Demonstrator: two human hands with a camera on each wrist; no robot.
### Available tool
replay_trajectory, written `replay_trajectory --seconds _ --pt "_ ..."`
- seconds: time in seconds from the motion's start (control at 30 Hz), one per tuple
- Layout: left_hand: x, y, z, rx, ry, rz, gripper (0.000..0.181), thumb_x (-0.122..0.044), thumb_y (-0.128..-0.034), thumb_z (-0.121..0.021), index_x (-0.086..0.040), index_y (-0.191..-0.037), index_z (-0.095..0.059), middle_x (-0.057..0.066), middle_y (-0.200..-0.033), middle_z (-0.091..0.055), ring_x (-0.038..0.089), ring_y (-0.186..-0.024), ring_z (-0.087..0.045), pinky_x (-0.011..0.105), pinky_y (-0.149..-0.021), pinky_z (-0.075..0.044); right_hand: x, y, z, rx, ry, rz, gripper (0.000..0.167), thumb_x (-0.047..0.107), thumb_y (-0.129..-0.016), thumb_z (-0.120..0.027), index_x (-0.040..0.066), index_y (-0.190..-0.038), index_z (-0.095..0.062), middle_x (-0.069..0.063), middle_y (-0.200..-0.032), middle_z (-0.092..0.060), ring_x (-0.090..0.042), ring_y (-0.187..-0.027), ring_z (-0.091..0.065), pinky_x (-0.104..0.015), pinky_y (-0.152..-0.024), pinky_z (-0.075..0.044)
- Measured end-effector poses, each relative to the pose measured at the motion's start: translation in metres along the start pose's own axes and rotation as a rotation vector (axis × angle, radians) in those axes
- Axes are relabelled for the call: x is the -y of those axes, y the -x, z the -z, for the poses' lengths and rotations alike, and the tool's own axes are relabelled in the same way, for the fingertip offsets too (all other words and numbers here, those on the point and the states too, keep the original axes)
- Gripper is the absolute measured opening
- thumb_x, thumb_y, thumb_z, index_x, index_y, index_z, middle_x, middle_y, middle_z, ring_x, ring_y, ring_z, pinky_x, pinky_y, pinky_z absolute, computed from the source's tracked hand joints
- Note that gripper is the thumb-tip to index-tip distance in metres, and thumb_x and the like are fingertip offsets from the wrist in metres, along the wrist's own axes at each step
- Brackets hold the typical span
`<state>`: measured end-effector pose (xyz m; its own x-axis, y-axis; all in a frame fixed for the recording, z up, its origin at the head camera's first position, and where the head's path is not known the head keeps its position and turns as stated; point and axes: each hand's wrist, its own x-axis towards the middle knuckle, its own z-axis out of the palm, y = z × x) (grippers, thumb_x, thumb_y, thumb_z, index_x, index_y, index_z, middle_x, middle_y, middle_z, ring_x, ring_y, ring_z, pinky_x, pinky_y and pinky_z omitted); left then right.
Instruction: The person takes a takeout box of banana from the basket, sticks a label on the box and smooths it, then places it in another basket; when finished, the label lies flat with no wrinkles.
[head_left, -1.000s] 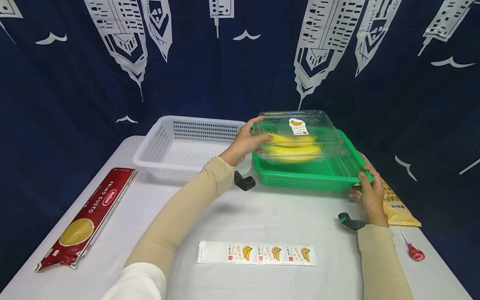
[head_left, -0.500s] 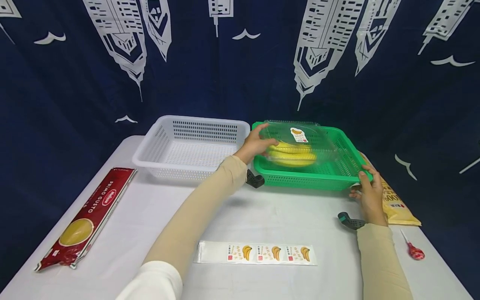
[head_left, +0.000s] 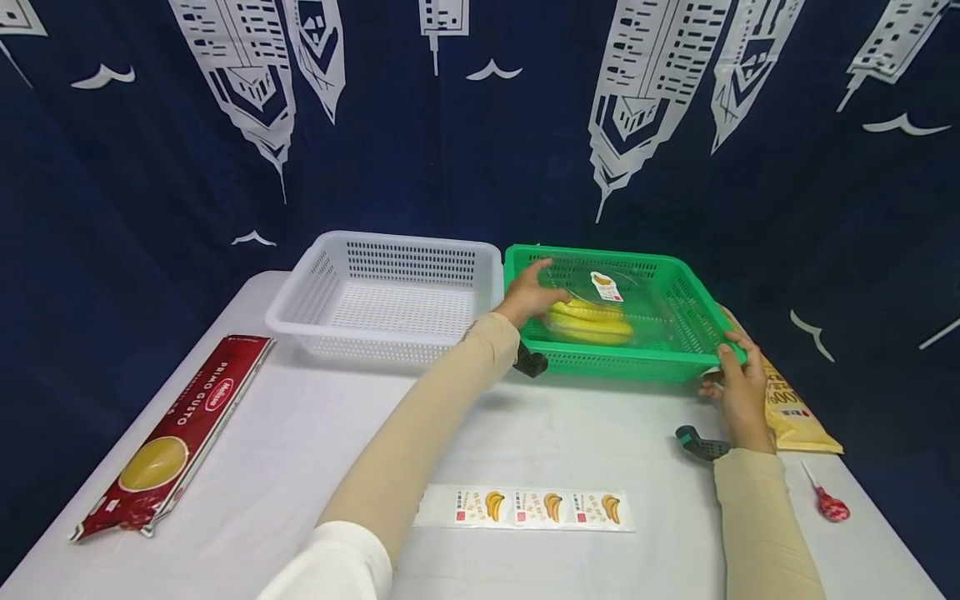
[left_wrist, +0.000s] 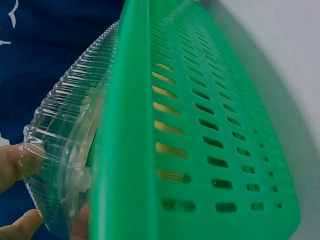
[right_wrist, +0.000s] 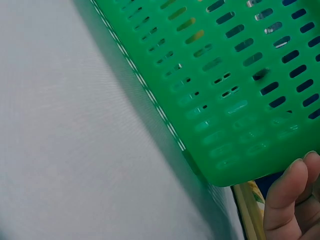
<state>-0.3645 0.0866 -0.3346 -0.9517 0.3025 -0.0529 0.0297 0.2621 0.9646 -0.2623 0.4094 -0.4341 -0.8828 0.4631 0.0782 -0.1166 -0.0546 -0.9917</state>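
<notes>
My left hand (head_left: 531, 293) grips the left end of a clear plastic clamshell box (head_left: 645, 304) that has bananas (head_left: 588, 323) inside and a banana sticker (head_left: 606, 287) on its lid. The box sits low within the green basket (head_left: 615, 367), toward its left side. In the left wrist view, the ribbed edge of the clamshell box (left_wrist: 75, 75) rises past the basket's rim, with fingertips (left_wrist: 25, 225) against it. My right hand (head_left: 742, 392) holds the green basket's front right corner, thumb at the rim. Part of that hand (right_wrist: 295, 205) shows by the basket corner in the right wrist view.
A white basket (head_left: 360, 346) stands left of the green one. A red pasta packet (head_left: 176, 429) lies at the left, a strip of banana stickers (head_left: 525, 508) at the front. Right of the green basket are a yellow bag (head_left: 798, 417) and a red lollipop (head_left: 831, 504).
My left hand has moved right and down, lowering the clamshell box of bananas from above the green basket into it. My right hand has stayed at the basket's corner.
</notes>
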Motion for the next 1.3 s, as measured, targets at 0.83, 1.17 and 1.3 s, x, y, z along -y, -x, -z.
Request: replay_trajectory --seconds 0.83,1.17,1.3 --pt "-0.001 -0.011 -0.016 0.013 -0.192 0.083 0.087 -0.023 -0.1046 -0.074 -0.018 -0.174 -0.022 0.017 -0.160 -0.054 0.023 -0.094 -0.062 0.041 -0.086 -0.054 0.001 0.004 -0.003 0.005 0.011 0.039 0.025 0.034 -0.114 -0.054 0.036 -0.139 -0.053 0.003 -0.123 -0.042 -0.007 -0.067 -0.055 -0.017 -0.054 -0.052" --pt "0.008 -0.009 -0.021 0.076 -0.156 0.085 0.090 -0.020 -0.1040 -0.073 -0.015 -0.175 -0.018 0.015 -0.175 -0.031 0.037 -0.158 -0.036 0.052 -0.121 -0.042 -0.001 0.004 -0.003 -0.001 0.018 0.031 0.027 0.034 -0.115 -0.052 0.036 -0.141 -0.052 0.005 -0.123 -0.041 -0.007 -0.068 -0.053 -0.017 -0.055 -0.052" --pt "0.010 -0.012 -0.023 0.085 -0.185 0.086 0.091 -0.021 -0.1041 -0.074 -0.015 -0.175 -0.016 0.016 -0.175 -0.032 0.037 -0.156 -0.038 0.052 -0.121 -0.042 -0.001 0.003 -0.002 -0.001 0.016 0.031 0.028 0.035 -0.115 -0.053 0.036 -0.142 -0.051 0.004 -0.123 -0.042 -0.008 -0.068 -0.054 -0.017 -0.055 -0.052"
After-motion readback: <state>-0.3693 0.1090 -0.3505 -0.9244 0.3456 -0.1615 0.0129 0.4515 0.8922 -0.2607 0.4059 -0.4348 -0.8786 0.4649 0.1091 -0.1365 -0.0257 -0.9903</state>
